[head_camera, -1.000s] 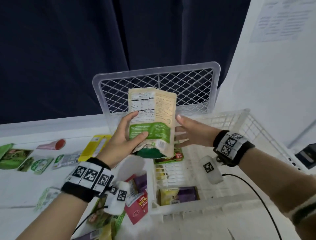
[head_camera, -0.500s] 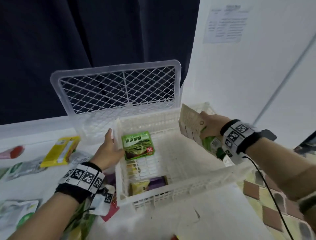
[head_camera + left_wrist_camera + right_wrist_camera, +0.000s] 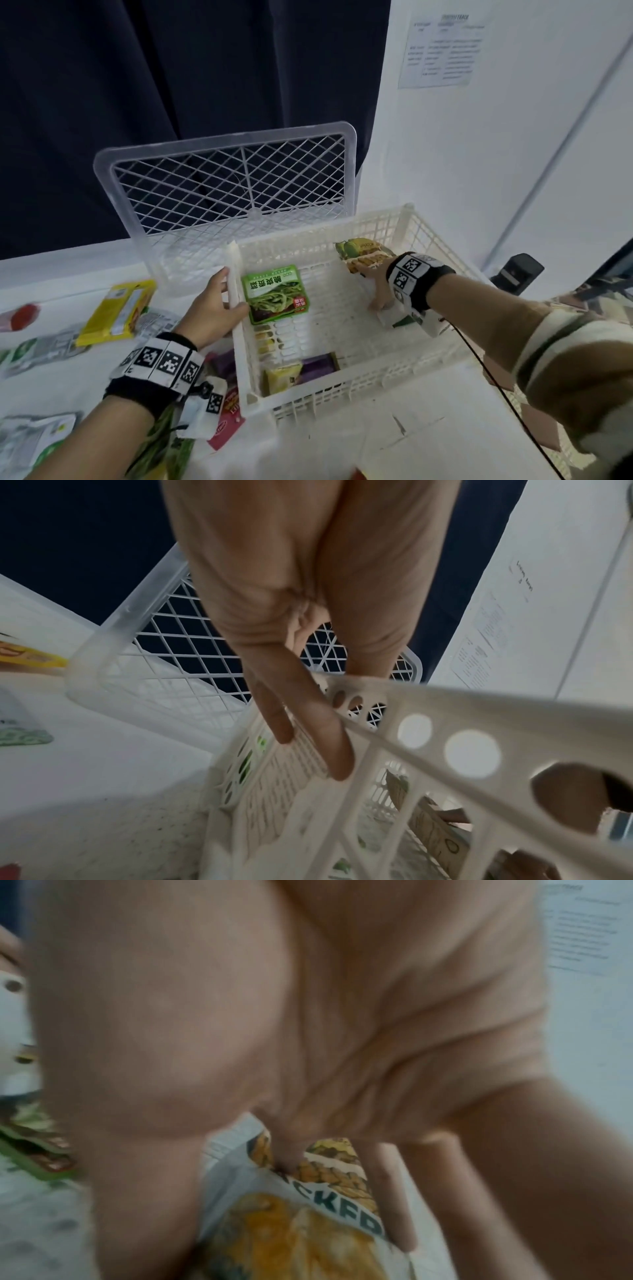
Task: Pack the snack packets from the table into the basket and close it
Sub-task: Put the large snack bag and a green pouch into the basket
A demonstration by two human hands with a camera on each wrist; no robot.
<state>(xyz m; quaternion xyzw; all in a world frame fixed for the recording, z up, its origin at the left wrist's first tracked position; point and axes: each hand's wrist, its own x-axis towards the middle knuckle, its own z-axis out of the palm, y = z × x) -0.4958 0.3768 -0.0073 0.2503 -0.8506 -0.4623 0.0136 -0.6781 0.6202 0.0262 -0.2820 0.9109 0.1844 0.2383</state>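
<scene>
A white slatted basket [image 3: 342,385] stands on the white table with its clear lattice lid [image 3: 226,185] upright behind it. My left hand [image 3: 219,308] grips the basket's left wall [image 3: 445,723], fingers [image 3: 337,761] outside and thumb inside. Inside the basket, my right hand [image 3: 375,284] rests with spread fingers [image 3: 394,1204] on a beige jackfruit pouch [image 3: 359,250] that lies along the right side, label up [image 3: 308,1231]. A green packet [image 3: 275,294] lies at the basket's left. A yellow packet [image 3: 284,375] and a purple one [image 3: 318,365] sit at its near end.
Loose packets lie on the table left of the basket: a yellow one [image 3: 116,311], a red one [image 3: 20,315], silvery ones [image 3: 34,346], and a red one [image 3: 229,414] under my left wrist. A white wall [image 3: 513,154] rises at the right, above a black object [image 3: 517,274].
The pouch went from my left hand to my right, which carried it over the basket's right side and laid it down inside. My left hand moved to the basket's left wall.
</scene>
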